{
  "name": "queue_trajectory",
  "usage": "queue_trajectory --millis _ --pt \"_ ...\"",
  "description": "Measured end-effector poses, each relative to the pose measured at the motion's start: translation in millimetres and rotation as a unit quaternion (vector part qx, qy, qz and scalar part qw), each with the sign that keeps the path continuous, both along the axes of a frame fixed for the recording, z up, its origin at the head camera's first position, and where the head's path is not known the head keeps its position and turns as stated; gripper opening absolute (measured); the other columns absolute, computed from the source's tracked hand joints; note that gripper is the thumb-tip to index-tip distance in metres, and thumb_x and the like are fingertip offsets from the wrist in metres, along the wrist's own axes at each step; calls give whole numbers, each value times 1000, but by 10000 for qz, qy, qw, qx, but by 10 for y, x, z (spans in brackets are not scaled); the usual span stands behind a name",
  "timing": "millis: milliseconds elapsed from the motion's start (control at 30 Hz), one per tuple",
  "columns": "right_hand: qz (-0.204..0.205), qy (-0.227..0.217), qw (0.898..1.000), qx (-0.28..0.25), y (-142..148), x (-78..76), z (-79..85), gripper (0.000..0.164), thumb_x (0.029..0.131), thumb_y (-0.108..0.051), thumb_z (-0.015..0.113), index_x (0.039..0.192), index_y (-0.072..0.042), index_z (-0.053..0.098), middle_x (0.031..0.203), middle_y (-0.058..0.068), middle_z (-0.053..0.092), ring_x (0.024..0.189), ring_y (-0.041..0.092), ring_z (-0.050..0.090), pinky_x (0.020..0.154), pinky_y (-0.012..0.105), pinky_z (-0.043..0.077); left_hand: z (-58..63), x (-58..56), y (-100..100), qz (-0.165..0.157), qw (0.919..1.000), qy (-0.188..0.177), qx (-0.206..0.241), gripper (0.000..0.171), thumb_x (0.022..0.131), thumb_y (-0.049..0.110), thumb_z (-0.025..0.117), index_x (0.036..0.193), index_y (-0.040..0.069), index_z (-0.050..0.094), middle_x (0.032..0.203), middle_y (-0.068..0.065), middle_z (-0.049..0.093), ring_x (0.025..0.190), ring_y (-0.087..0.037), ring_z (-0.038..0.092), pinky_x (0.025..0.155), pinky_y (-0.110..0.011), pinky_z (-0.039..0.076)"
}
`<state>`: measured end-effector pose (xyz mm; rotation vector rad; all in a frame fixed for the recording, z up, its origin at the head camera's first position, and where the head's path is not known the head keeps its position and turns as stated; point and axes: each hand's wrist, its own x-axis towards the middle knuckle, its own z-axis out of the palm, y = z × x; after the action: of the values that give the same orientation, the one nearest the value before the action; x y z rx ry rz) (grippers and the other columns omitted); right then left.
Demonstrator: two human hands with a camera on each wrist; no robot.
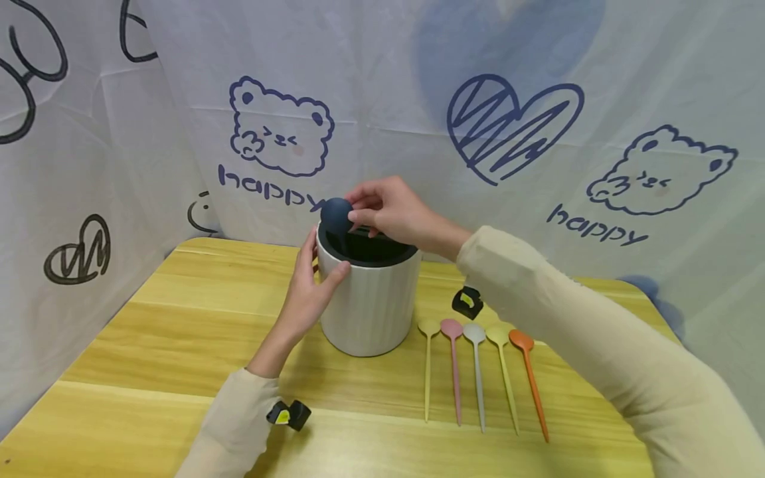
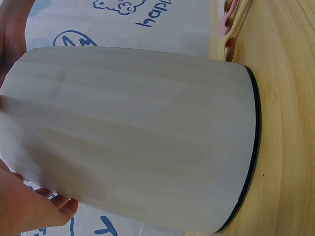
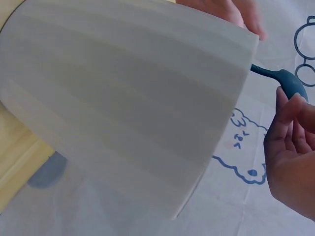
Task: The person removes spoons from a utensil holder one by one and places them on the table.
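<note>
A white, ribbed, cylindrical container [image 1: 370, 305] with a dark inside stands upright on the table. My left hand [image 1: 305, 292] holds it at the left of its rim, thumb in front and fingers round the far side. Over the opening, my right hand [image 1: 397, 212] pinches a dark blue spoon [image 1: 336, 216] by its round bowl. The spoon's handle points down into the container. In the right wrist view, the spoon [image 3: 290, 84] shows its bowl beyond the rim, thumb and fingers on it.
Several spoons lie in a row right of the container: a pale yellow spoon [image 1: 428, 327], a pink spoon [image 1: 452, 328], a grey spoon [image 1: 475, 333], another yellow spoon [image 1: 497, 336] and an orange spoon [image 1: 522, 340]. A printed white cloth [image 1: 388, 79] hangs behind the wooden table [image 1: 149, 345].
</note>
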<state>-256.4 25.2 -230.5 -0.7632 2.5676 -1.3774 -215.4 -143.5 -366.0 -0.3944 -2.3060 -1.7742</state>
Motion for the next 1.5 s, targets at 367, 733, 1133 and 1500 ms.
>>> queue_trajectory --millis 367,733,1133,1500 --pt "-200 200 9984 -485 106 39 185 25 93 -4 62 117 1 65 100 13 68 86 30 65 71 38 55 -5 18 6 56 10000 -15 4 83 94 43 55 156 13 10 159 -8 13 142 -29 19 113 -51 22" --pt "-354 348 9951 -851 229 96 416 28 92 -4 64 119 1 65 100 14 69 84 22 66 64 29 52 -7 24 23 97 9999 84 43 84 93 42 57 155 10 12 158 -10 15 141 -31 20 112 -53 22" --pt "-377 605 9879 -1377 424 122 590 30 92 -5 64 122 -1 64 102 13 69 88 23 66 65 29 50 -33 0 50 79 9995 273 129 85 91 41 58 155 8 12 158 -10 16 141 -30 22 112 -50 23" --pt "-382 772 9756 -2021 519 175 664 34 92 -2 62 125 -4 64 107 14 67 91 26 63 66 29 49 -22 -2 43 110 9994 301 158 84 91 39 58 155 7 13 158 -11 16 141 -31 21 112 -53 22"
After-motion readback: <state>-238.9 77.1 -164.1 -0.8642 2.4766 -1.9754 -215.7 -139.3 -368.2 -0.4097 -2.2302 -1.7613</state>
